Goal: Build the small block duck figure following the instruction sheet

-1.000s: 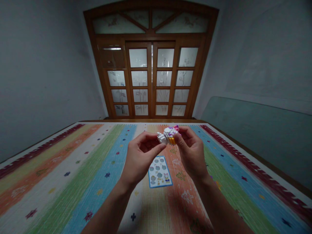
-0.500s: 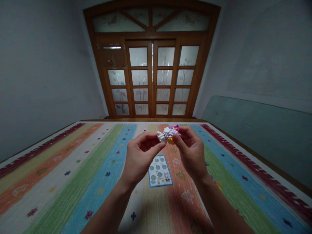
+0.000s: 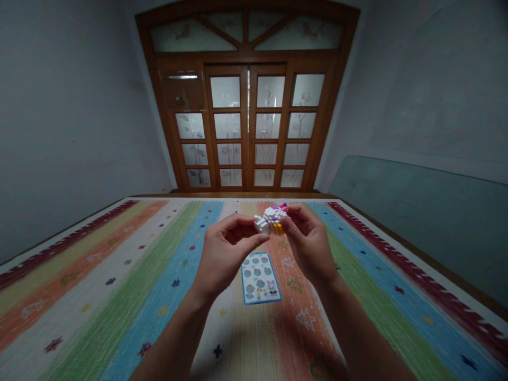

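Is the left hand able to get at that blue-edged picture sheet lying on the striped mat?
Probably yes. The sheet lies flat and uncovered just below the left hand, with nothing between them, though that hand and the right hand are both pinching the small brick model.

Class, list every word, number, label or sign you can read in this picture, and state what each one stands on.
None can be read.
Blue-bordered printed paper sheet on the striped woven mat: only small pictures show, any print too small to read.
White, purple and orange small-brick model in both hands: no lettering visible.

Both hands, left hand and right hand, drift slightly left and farther out, carrying the small block figure with them.
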Available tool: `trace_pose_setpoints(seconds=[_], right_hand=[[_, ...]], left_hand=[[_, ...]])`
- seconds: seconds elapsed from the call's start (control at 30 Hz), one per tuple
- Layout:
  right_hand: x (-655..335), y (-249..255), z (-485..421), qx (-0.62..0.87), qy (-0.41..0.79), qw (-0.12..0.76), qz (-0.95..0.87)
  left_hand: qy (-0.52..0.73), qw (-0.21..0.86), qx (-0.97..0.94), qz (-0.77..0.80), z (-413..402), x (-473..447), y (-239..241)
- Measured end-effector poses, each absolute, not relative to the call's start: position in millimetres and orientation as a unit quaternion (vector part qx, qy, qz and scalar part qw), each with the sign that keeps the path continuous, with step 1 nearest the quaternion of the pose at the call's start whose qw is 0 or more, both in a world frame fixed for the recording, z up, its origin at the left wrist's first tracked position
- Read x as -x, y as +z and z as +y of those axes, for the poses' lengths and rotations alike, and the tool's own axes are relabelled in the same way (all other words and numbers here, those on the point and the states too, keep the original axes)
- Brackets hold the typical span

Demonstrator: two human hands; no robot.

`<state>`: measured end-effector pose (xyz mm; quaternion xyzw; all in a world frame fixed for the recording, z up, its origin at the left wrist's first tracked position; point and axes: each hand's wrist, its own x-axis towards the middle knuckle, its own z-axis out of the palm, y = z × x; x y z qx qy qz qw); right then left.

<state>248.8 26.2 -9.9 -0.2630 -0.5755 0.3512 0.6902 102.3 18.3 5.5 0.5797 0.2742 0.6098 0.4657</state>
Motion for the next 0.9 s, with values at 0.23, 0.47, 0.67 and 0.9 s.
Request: trace_pose_setpoints(seconds=[0.23, 0.47, 0.67, 0.9], right_hand=[[-250.2, -8.3, 27.0, 0.217, 0.445, 0.664, -0.561], [-250.1, -2.1, 19.1, 0.196, 0.504, 0.625, -0.563], [-251.2, -3.3, 11.3, 0.180, 0.528, 0.587, -0.586], [-248.7, 0.9, 2.9, 0.177, 0.532, 0.575, -0.596]], left_hand=[[0.594, 0.493, -0.580, 0.259, 17.0, -97.4, 9.4], [0.550, 0.540, -0.608, 0.188, 24.2, -88.0, 13.4], [0.475, 0.567, -0.654, 0.159, 24.1, -81.5, 16.6], [0.485, 0.573, -0.642, 0.156, 24.2, -78.6, 14.9]])
